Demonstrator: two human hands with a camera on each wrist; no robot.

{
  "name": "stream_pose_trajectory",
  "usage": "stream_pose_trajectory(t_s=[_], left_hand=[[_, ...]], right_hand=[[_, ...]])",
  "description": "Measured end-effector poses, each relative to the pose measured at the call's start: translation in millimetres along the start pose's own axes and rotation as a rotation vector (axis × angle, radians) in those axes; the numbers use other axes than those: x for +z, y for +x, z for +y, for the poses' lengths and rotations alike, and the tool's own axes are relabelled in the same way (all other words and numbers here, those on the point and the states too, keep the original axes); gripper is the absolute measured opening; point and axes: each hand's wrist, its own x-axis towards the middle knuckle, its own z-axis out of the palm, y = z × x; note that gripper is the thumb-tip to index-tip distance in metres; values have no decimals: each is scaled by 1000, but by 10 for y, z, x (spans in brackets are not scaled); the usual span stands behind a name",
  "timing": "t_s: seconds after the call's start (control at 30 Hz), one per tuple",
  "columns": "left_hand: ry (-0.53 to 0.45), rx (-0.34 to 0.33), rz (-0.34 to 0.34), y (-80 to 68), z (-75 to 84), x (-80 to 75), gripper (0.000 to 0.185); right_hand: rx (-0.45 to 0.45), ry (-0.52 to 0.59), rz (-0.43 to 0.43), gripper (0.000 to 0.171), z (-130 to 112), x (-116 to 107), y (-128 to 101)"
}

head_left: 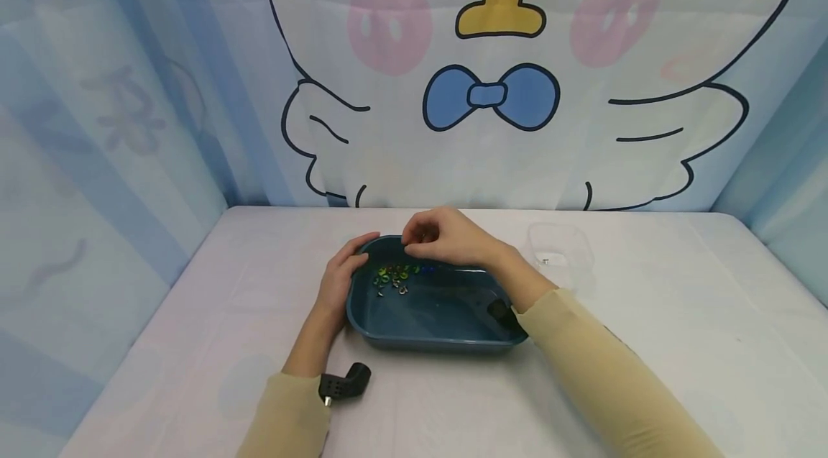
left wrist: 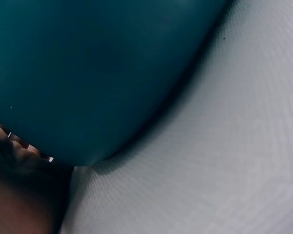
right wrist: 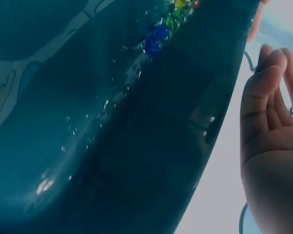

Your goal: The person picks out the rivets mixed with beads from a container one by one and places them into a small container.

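Note:
A dark teal basin (head_left: pixel 440 339) stands on the table. My left hand (head_left: pixel 339 275) grips its left end, thumb at the rim and fingers along the outside; in the left wrist view those fingers (left wrist: pixel 24 152) are mostly hidden by the basin wall. Over the far rim is my right hand (head_left: pixel 453 236), fingers curled and the thumb close to the fingertips. I cannot tell whether something tiny is between them. Small shiny coloured pieces (head_left: pixel 391 276) cluster in the basin's far left part. Up close, blue glass beads (right wrist: pixel 157 40) show beside green, yellow and red ones.
A clear plastic box (head_left: pixel 569 246) sits right of the basin, with a small metallic bit (head_left: pixel 545 262) in it. The table's (head_left: pixel 679 314) pale cloth reaches back to a curtain (head_left: pixel 485 163) with a cartoon print. A black wrist camera (head_left: pixel 346 380) sticks out from the left sleeve.

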Motion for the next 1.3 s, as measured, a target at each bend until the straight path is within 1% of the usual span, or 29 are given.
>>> stream_pose_trajectory(t_s=[0.1, 0.2, 0.37, 0.67, 1.0, 1.1, 1.3], left_hand=[[5, 0, -1, 3, -6, -3, 46], [10, 5, 0, 4, -5, -7, 46], [5, 19, 7, 11, -8, -11, 46], [-1, 21, 12, 7, -10, 1, 46], [-5, 20, 12, 7, 5, 1, 46], [-6, 23, 13, 9, 1, 1, 46], [0, 24, 9, 13, -8, 3, 46]], right_hand=[[5, -12, -28, 16, 16, 19, 5], [2, -49, -61, 16, 42, 45, 16], [-30, -104, -106, 16, 91, 91, 42], [-6, -125, -128, 16, 97, 111, 27], [-33, -147, -186, 20, 116, 138, 18], [-28, -162, -203, 20, 116, 155, 26], [10, -193, -251, 21, 121, 179, 33]])
